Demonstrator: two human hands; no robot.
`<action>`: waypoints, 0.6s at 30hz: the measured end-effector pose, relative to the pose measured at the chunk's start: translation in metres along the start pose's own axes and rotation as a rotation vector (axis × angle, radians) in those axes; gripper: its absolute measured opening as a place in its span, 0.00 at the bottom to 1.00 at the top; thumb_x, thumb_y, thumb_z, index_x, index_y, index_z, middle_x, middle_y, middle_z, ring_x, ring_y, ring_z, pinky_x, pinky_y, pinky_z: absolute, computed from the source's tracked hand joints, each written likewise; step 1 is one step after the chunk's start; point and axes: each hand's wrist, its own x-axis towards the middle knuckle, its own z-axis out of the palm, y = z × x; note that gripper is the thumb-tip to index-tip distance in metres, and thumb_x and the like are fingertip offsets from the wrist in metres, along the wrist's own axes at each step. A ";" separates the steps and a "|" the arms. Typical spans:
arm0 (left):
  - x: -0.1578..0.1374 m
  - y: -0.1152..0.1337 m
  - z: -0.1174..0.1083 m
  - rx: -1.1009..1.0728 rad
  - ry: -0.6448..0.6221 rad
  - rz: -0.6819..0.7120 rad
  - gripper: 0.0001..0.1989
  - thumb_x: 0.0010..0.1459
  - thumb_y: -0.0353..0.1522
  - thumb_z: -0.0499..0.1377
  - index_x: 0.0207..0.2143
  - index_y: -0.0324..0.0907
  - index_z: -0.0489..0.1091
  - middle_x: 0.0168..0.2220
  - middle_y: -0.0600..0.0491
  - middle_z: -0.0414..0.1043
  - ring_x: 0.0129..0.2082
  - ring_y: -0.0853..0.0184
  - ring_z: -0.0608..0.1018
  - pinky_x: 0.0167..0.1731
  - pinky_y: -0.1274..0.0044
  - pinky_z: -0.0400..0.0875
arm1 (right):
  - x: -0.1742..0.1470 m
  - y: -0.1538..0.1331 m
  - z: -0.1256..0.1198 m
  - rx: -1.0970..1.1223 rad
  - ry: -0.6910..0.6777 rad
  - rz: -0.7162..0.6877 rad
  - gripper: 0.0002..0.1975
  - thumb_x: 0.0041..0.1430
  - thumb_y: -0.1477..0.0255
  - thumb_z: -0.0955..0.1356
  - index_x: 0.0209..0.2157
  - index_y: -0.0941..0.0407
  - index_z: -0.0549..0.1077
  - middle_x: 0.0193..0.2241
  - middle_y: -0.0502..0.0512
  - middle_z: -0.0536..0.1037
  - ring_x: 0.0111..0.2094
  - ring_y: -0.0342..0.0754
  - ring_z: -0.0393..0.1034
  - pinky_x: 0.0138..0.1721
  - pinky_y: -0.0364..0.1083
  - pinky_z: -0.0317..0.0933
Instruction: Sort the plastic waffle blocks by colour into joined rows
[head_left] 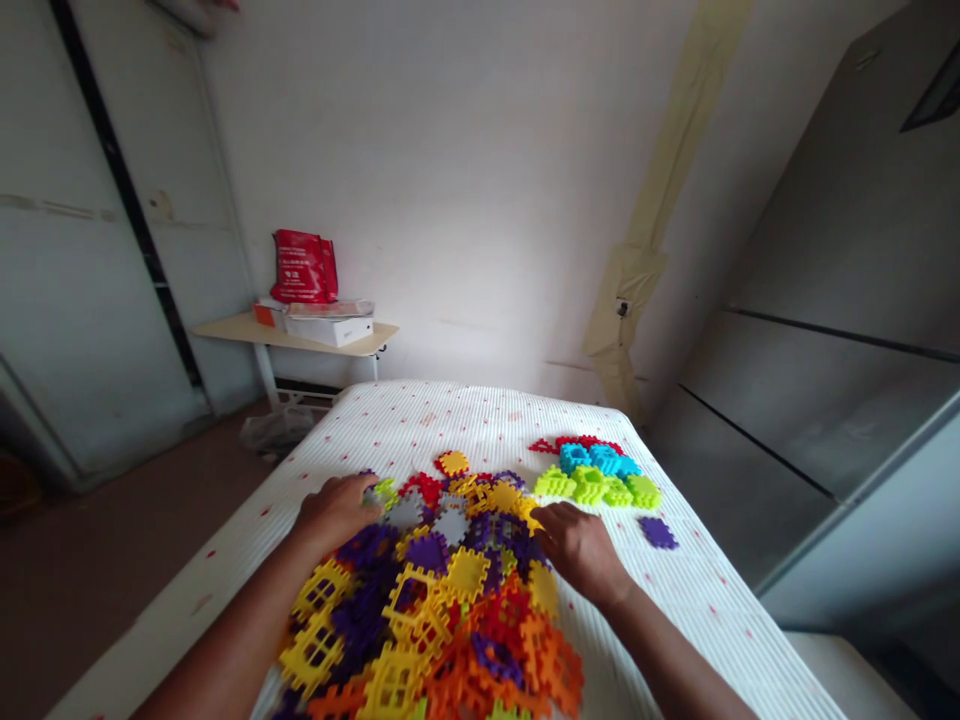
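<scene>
Both bare hands rest on a heap of interlocking square plastic lattice tiles [442,610] in yellow, purple, orange, red and grey, spread on a white ribbed bed cover with small red dots [480,425]: the left hand [335,512] lies palm down at the heap's far left edge, and the right hand [579,548] presses its fingers into the tiles at the far right edge. Beyond the right hand lies a joined patch of lime-green, cyan and red tiles [596,472], with a single purple tile [658,532] just beside it. Past the bed, a light wooden side table [247,330] against the white wall carries a red bag [304,266] and a flat white box [330,327].

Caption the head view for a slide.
Both hands, left and right, rest on a heap of colourful plastic tiles on a white bed.
</scene>
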 end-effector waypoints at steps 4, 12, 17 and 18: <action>0.007 0.005 0.014 0.119 -0.036 0.010 0.24 0.47 0.36 0.55 0.50 0.47 0.67 0.54 0.46 0.67 0.52 0.50 0.67 0.45 0.62 0.63 | -0.021 0.000 0.020 0.017 0.082 -0.069 0.13 0.63 0.73 0.58 0.28 0.55 0.69 0.25 0.52 0.73 0.27 0.43 0.64 0.27 0.41 0.50; 0.027 0.007 0.019 0.222 -0.156 0.116 0.24 0.55 0.37 0.58 0.55 0.44 0.61 0.59 0.46 0.58 0.55 0.55 0.64 0.51 0.58 0.61 | -0.037 0.011 0.040 0.050 0.113 -0.078 0.11 0.63 0.72 0.58 0.30 0.55 0.68 0.26 0.52 0.73 0.28 0.44 0.65 0.27 0.42 0.50; 0.045 0.005 0.020 0.240 -0.212 0.170 0.21 0.57 0.37 0.57 0.52 0.42 0.63 0.55 0.47 0.62 0.52 0.58 0.68 0.49 0.58 0.64 | -0.037 0.011 0.047 0.077 0.114 -0.060 0.11 0.63 0.72 0.58 0.30 0.55 0.69 0.26 0.51 0.73 0.28 0.43 0.65 0.28 0.42 0.51; 0.048 0.005 0.020 0.234 -0.220 0.181 0.20 0.57 0.37 0.57 0.52 0.42 0.63 0.54 0.47 0.63 0.51 0.58 0.69 0.48 0.59 0.65 | -0.037 0.011 0.047 0.085 0.116 -0.056 0.12 0.63 0.72 0.58 0.30 0.55 0.69 0.26 0.51 0.73 0.28 0.43 0.65 0.28 0.42 0.52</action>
